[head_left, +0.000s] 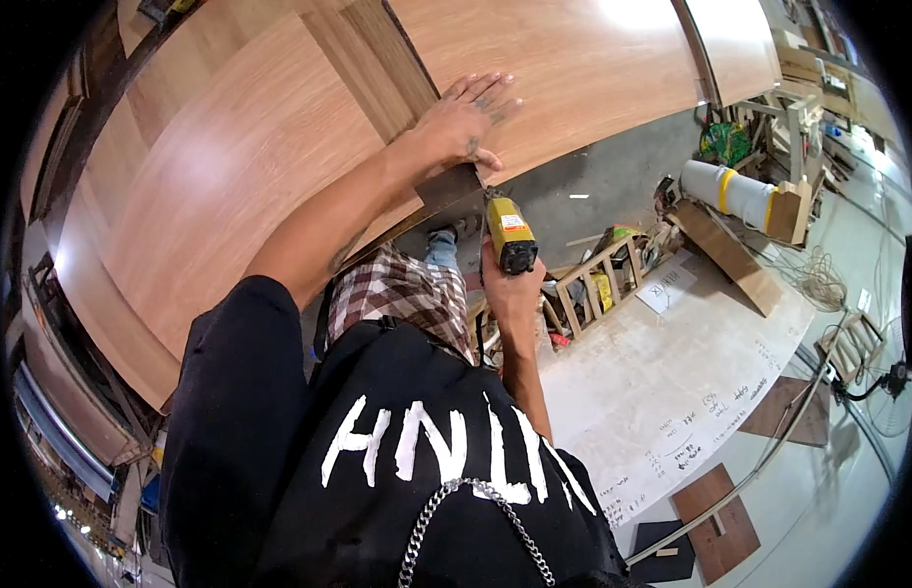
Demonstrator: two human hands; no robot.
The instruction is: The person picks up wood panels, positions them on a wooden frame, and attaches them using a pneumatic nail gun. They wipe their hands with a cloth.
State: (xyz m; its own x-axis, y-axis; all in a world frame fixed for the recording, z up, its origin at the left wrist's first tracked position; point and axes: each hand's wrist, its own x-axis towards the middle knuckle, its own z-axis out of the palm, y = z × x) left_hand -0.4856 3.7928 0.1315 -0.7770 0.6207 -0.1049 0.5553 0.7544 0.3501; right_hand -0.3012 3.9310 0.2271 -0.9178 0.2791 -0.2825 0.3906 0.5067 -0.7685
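Note:
My left hand [468, 118] lies flat with its fingers stretched out near the inner corner of a light wood-grain panel [564, 69]. A darker wooden strip [372, 69] runs alongside, between that panel and a second wood-grain panel [230, 147]. My right hand [513, 289] is closed around a yellow handheld power tool [510, 225] with a black end and a white label. Its front end is close to the panel's corner, just below my left hand. Whether the tool touches the wood, I cannot tell.
To the right stands a pale board [691, 382] with handwriting. Beyond it are a white bucket [735, 191] with a yellow band, a brown plank [728, 257] and a coil of cable [818, 279]. A small wooden frame [601, 284] sits among scraps.

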